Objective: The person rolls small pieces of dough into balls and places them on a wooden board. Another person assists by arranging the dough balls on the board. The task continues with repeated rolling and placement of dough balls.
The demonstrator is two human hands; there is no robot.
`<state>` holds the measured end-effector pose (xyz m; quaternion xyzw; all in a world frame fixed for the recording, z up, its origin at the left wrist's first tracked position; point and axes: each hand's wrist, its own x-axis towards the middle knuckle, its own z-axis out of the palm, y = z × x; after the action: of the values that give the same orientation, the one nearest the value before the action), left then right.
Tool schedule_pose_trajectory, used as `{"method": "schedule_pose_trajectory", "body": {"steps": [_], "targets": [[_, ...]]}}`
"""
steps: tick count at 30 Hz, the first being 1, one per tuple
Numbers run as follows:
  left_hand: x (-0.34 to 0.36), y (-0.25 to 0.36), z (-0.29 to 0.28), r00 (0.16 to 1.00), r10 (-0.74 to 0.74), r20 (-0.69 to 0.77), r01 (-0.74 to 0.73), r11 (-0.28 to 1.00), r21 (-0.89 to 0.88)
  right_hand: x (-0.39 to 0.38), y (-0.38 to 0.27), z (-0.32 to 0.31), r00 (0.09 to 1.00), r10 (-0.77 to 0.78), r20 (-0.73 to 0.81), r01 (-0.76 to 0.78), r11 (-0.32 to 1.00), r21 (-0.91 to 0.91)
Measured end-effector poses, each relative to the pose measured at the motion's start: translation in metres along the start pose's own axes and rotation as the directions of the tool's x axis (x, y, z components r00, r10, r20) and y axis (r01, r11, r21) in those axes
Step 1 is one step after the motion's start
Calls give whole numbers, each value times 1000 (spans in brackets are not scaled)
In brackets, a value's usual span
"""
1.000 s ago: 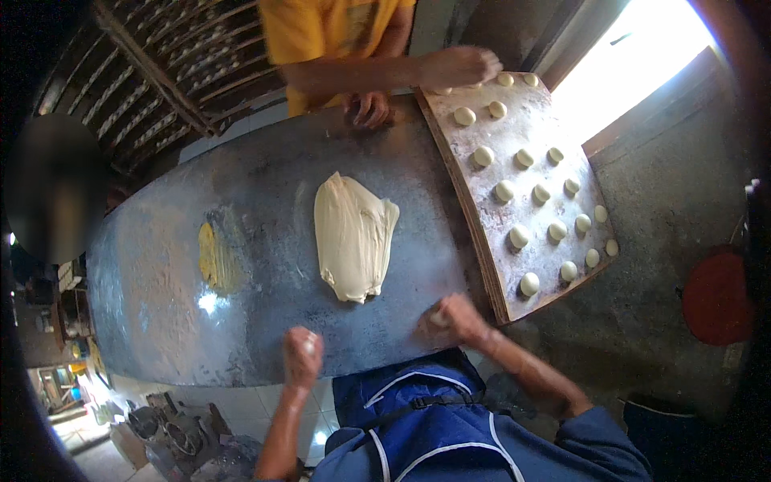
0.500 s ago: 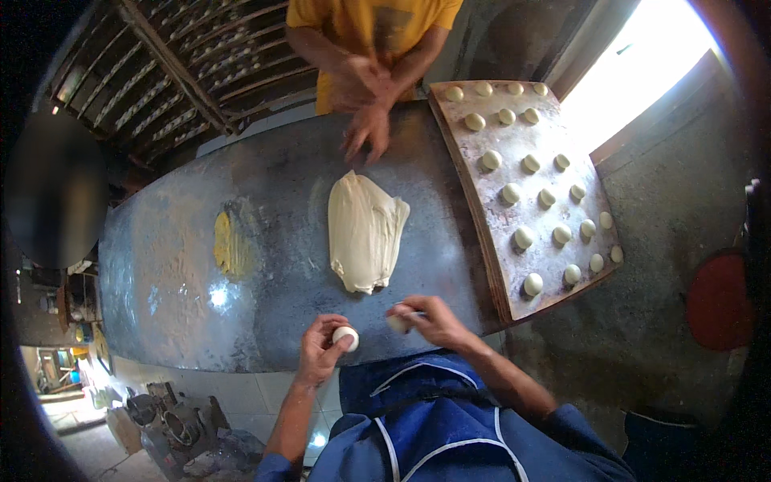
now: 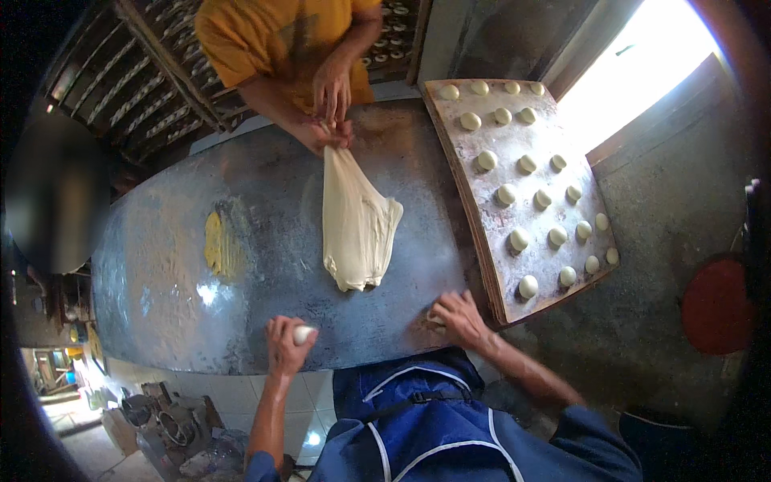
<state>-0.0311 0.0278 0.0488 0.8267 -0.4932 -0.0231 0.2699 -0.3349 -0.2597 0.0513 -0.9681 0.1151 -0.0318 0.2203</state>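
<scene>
Clearly, dough ball (image 3: 302,334) inside left hand (image 3: 285,345) fingers (image 3: 281,328)

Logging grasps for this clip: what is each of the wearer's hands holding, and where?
Left hand cups a small dough ball in its fingers. Right hand presses flat on the table.

Beside the grey metal table (image 3: 265,241), a pale floured board (image 3: 554,201) is carrying cream dough balls (image 3: 528,286); on the table, an off-white dough sheet (image 3: 357,225) is lying near a yellow smear (image 3: 215,245), facing an orange-yellow shirt (image 3: 273,40)
</scene>
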Motion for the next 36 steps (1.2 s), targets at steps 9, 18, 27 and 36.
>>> {"method": "schedule_pose_trajectory", "body": {"steps": [9, 18, 27, 36], "targets": [[-8, 28, 61, 990, -41, -137, 19, 987, -156, 21, -13, 63, 977, 207, -61, -186, 951, 249], [-19, 35, 59, 987, 58, -152, -72, 993, -88, 22, -14, 57, 960, 217, -178, -155, 938, 311], [0, 18, 9, 991, -130, 24, 131, 991, -6, 24, -49, 24, 858, 437, -270, -403, 898, 175], [9, 16, -17, 975, -177, 136, 198, 968, -156, 125, -85, 11, 923, 336, 189, -381, 871, 311]]}}
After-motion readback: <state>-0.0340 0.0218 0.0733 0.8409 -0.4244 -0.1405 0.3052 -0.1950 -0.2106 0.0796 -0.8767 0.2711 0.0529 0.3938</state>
